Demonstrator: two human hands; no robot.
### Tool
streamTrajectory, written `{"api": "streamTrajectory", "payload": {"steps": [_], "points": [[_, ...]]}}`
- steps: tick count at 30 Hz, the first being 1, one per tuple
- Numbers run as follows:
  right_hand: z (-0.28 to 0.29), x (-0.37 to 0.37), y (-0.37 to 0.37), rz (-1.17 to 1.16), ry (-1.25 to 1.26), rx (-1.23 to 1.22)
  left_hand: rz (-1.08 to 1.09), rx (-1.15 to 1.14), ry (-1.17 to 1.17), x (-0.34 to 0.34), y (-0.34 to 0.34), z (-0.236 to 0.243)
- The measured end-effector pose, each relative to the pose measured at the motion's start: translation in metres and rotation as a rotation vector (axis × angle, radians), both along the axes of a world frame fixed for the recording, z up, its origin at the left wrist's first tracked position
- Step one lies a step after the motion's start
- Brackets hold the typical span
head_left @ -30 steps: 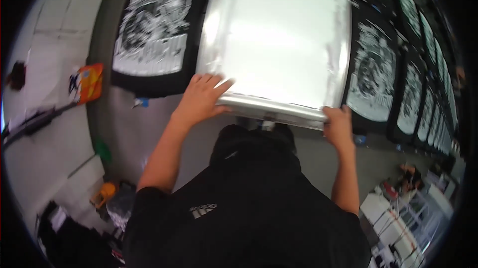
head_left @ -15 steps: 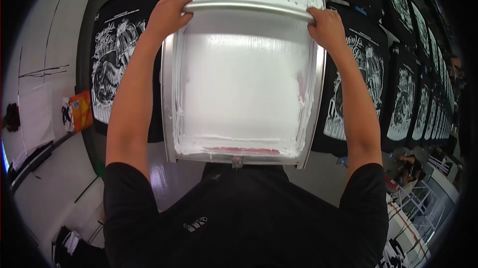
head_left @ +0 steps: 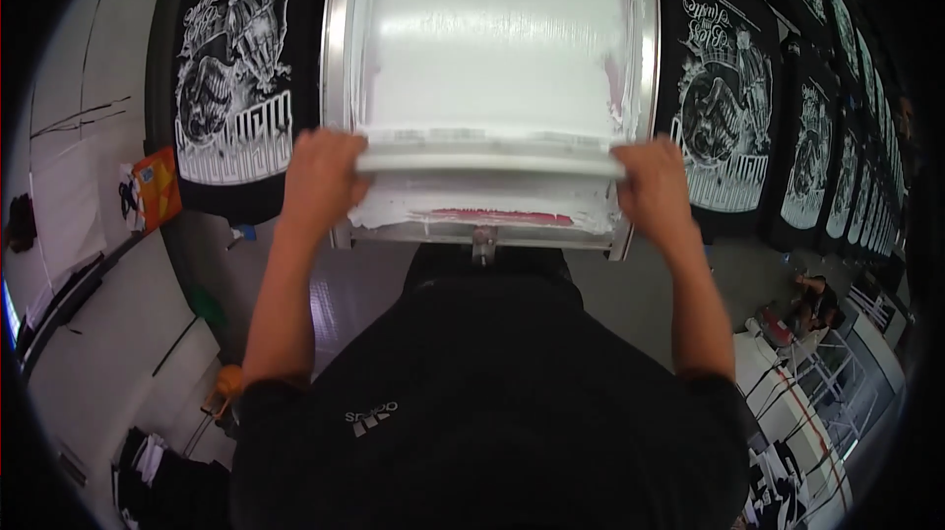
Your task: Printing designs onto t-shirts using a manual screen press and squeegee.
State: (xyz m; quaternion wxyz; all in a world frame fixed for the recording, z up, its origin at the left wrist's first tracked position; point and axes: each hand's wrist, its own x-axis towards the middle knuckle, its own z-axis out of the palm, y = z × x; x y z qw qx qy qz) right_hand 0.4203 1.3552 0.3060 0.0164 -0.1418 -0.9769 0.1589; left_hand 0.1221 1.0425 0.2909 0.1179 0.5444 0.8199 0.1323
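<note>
Both my hands grip a long squeegee [head_left: 487, 162] by its ends, my left hand [head_left: 327, 181] at one end and my right hand [head_left: 654, 184] at the other. The fingers of each hand are wrapped round the bar, slightly blurred. It lies crosswise over the near part of a screen-printing frame [head_left: 341, 48] with silver metal sides. White ink [head_left: 492, 48] covers the mesh beyond the squeegee, with thick smears along the edges. Between the bar and the near rim shows a reddish strip [head_left: 507, 217]. A metal clamp [head_left: 482, 243] sits at the middle of the near rim.
Black T-shirts with white prints lie on both sides: one shirt [head_left: 234, 77] left, another [head_left: 724, 87] right, and a long row continuing right. An orange packet [head_left: 157, 187] is by the left wall. Another person [head_left: 815, 304] is far off at the lower right.
My hands have drawn the squeegee from the far end of the frame toward my body. The frame and shirts appear higher in the picture as the view has shifted.
</note>
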Motion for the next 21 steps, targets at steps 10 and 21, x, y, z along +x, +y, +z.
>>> {"api": "streamTrajectory", "payload": {"steps": [10, 21], "points": [[-0.012, 0.056, -0.083, -0.149, -0.293, -0.069, 0.045, 0.047, -0.091, 0.077, -0.058, -0.028], [-0.065, -0.052, 0.044, -0.179, -0.002, 0.162, 0.082, 0.224, 0.114, -0.051, 0.069, -0.082]]}}
